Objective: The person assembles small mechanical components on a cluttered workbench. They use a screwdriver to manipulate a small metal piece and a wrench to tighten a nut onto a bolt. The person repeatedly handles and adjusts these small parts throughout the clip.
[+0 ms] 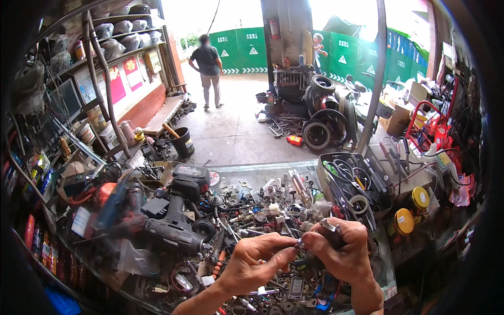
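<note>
Above the cluttered bench, my left hand (256, 261) pinches a small shiny metal part (300, 243) between thumb and fingertips. My right hand (345, 253) meets it there, its thumb against the same part. A silvery metal tool (329, 226) shows between the thumb and curled fingers of my right hand; most of it is hidden in the palm, so its kind is unclear. Beneath both hands lie loose screws, springs, washers and small fittings. A screwdriver with an orange handle (219, 264) lies left of my left wrist.
A black cordless drill (173, 228) rests at the bench's left. Behind my right hand stands a tool bin (386, 207) with cables and hand tools. Yellow-lidded jars (403, 221) are at the right. Tyres (316, 135) and a black bucket (182, 143) stand beyond; a person (208, 71) stands near the entrance.
</note>
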`<action>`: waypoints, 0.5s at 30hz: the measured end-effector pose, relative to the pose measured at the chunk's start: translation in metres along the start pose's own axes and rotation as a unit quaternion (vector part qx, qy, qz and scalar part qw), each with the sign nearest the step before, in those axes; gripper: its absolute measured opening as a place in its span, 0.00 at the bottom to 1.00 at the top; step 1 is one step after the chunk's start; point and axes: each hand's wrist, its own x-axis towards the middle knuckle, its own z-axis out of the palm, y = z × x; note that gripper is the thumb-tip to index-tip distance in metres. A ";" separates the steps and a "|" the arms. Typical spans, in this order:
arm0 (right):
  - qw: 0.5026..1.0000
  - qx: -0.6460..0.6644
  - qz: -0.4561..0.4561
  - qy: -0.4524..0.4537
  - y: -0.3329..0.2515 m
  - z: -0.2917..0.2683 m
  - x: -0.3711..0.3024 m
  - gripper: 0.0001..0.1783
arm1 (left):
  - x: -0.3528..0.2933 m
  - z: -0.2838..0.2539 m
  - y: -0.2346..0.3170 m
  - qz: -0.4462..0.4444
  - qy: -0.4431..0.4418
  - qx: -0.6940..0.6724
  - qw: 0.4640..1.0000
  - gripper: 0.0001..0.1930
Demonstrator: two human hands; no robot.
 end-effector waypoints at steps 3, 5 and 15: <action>0.994 0.083 0.047 -0.059 -0.007 -0.005 0.003 0.13 | -0.002 -0.002 0.005 -0.037 0.036 -0.053 0.997 0.10; 0.982 0.156 0.064 -0.089 -0.002 -0.004 0.001 0.17 | -0.002 -0.002 0.003 -0.020 0.042 -0.111 0.993 0.10; 0.986 0.119 -0.093 -0.076 0.018 -0.002 0.006 0.15 | 0.002 0.001 0.001 -0.061 0.006 -0.255 0.965 0.12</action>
